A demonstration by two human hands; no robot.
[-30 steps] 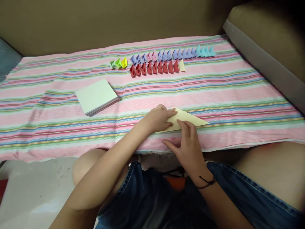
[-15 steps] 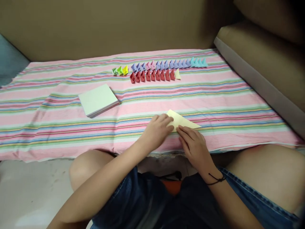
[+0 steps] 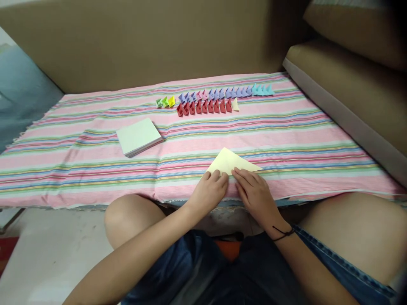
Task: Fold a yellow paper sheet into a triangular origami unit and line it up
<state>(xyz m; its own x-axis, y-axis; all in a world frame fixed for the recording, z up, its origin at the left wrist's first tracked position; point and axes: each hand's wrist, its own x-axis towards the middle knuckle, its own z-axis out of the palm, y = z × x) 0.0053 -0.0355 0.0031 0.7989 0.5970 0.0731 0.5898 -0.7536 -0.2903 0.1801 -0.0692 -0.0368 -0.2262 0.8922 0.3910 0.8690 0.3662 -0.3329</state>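
Observation:
A pale yellow sheet of paper (image 3: 229, 159), folded into a triangle, lies on the striped cloth in front of me. Its peak points away from me, and the long folded edge faces me. My left hand (image 3: 212, 186) has its curled fingers on the left part of that near edge; its thumb is mostly hidden. Fingers pressed together, my right hand (image 3: 252, 186) holds the near edge right of the middle. A small gap separates the two hands. The paper's right corner sticks out beyond my right fingertips.
Small folded paper pieces stand in rows farther back: red ones (image 3: 205, 107), purple ones (image 3: 219, 94), light blue ones (image 3: 263, 90), green and yellow ones (image 3: 165, 101). A stack of pale paper (image 3: 139, 136) lies left. Brown cushions (image 3: 337, 72) border the right side of the striped cloth (image 3: 286, 127).
My left hand has slid down from the paper's upper left side to its near edge, uncovering the peak and left slope. My right hand stays at the near edge. The view has shifted slightly.

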